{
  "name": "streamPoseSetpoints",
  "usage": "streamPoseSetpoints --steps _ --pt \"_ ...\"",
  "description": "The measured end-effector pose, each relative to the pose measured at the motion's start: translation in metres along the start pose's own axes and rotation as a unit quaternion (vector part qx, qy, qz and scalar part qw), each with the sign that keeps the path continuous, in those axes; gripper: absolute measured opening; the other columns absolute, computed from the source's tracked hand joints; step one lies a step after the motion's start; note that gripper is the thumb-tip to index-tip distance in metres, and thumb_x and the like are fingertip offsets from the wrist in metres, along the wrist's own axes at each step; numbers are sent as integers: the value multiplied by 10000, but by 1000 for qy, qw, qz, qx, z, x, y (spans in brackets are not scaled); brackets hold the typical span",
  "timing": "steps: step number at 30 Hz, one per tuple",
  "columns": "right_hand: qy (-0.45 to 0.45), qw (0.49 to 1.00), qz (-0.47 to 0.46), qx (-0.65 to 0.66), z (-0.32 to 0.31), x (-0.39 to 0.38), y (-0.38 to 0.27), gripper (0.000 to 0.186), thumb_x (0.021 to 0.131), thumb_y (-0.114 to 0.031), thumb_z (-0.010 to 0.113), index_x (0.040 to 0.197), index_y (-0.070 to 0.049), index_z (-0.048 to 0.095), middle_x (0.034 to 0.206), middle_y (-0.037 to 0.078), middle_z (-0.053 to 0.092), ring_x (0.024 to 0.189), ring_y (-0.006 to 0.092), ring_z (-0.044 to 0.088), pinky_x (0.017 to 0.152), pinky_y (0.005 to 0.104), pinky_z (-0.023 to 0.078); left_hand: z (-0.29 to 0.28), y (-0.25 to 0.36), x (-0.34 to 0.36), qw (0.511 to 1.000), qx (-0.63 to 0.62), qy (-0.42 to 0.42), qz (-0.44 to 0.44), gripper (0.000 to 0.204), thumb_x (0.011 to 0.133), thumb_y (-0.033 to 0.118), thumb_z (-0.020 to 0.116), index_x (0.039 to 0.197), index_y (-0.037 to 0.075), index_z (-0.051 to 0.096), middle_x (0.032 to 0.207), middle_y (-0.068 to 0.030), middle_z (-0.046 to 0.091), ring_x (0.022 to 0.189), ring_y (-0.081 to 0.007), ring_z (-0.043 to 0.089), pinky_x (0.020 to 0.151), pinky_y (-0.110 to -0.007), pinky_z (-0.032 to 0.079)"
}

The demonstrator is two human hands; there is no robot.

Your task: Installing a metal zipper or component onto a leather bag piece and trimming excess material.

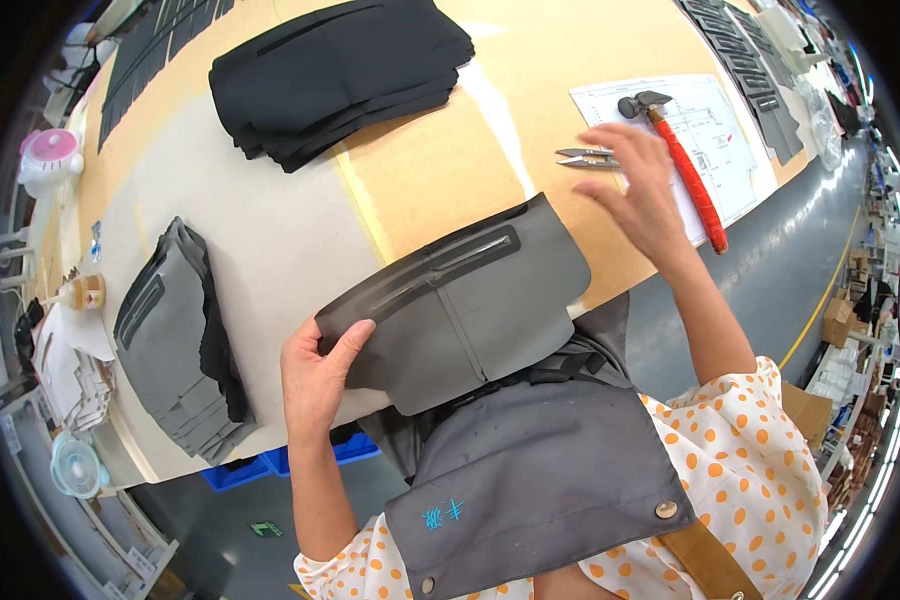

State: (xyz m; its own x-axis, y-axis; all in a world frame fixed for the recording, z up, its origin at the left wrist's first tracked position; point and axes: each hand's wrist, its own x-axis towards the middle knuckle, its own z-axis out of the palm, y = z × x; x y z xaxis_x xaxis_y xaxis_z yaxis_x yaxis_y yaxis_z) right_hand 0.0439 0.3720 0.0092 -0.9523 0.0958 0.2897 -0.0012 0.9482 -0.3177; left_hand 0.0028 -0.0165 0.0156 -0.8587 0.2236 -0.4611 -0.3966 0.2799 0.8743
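Observation:
My left hand grips the left edge of a dark grey leather-like panel, thumb on top. The panel has a long slot with a dark frame, a seam down its middle and rounded lower corners. It lies tilted across the table's near edge, by my apron. My right hand is raised to the right of the panel, fingers apart and holding nothing, slightly blurred. Beside its fingers are thread snips. Just right of it, a hammer with a red handle rests on a printed drawing sheet.
A stack of black panels lies at the far side of the table. At left stands a pile of grey panels, near a small bottle and white pieces. Dark strips lie far right. Blue bins sit below.

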Motion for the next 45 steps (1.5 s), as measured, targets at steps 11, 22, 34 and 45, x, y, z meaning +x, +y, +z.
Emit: streamPoseSetpoints --steps 11,22,34,45 --pt "-228 854 189 429 21 3 -31 244 878 -211 834 954 -47 671 916 43 677 855 159 628 754 317 510 -18 -13 -6 990 126 -3 61 164 928 128 796 987 -23 769 823 -9 689 676 -72 582 615 -224 473" --pt "-290 692 300 589 23 -4 -45 337 872 -137 847 1132 32 716 996 79 753 890 117 710 804 271 580 -14 -17 -12 990 -111 -8 -82 146 953 85 752 1044 -28 753 905 -50 714 781 -104 671 700 -254 624" --pt "-333 676 333 567 17 3 -59 345 882 -161 844 1142 24 713 1016 109 754 895 147 720 778 275 584 -24 -20 -11 986 -130 -48 -91 215 948 98 761 1117 -33 751 986 -82 747 831 -122 693 722 -261 619" --pt "-422 500 158 739 -59 -4 -69 204 816 -73 840 954 7 714 959 74 681 947 184 621 877 329 463 -30 -5 -66 919 -306 -249 7 157 887 90 786 872 -15 670 933 -129 630 908 -222 557 795 -338 426"
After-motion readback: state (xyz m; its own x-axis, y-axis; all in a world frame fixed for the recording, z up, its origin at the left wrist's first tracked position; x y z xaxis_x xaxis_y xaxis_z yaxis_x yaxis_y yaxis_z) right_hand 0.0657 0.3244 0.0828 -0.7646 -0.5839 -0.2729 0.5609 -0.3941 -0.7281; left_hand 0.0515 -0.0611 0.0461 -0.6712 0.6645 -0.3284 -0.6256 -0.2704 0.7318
